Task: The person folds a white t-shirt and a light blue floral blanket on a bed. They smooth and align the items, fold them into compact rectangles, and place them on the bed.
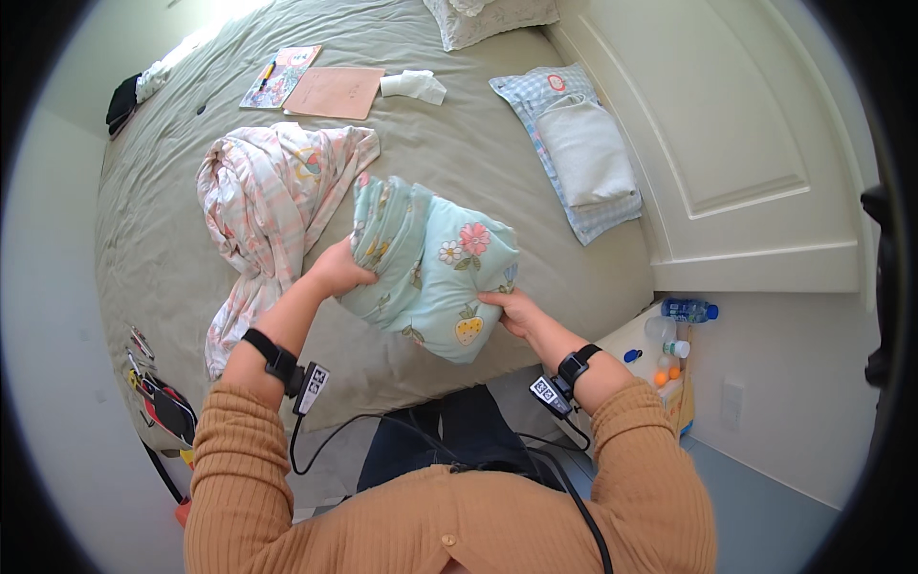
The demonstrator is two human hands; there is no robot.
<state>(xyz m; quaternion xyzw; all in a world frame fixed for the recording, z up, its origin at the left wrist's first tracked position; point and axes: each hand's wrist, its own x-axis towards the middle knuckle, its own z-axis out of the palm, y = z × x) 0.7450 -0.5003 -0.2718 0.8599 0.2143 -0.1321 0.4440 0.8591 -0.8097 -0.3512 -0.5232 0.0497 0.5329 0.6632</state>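
A mint-green quilt printed with flowers and strawberries is folded into a thick bundle near the bed's front edge. My left hand grips its left side, the thumb on top and the other fingers partly hidden. At the lower right side, my right hand pinches the fabric, with some fingers out of sight beneath it. A pink-and-white checked cloth, possibly a cover, lies crumpled left of the quilt, close to my left forearm.
The bed has a grey-green sheet. Beyond the quilt lie a booklet, a pink-brown notebook and white tissue. A blue checked pillow bears a folded pale cloth. Bottles stand right; cables hang from my forearms.
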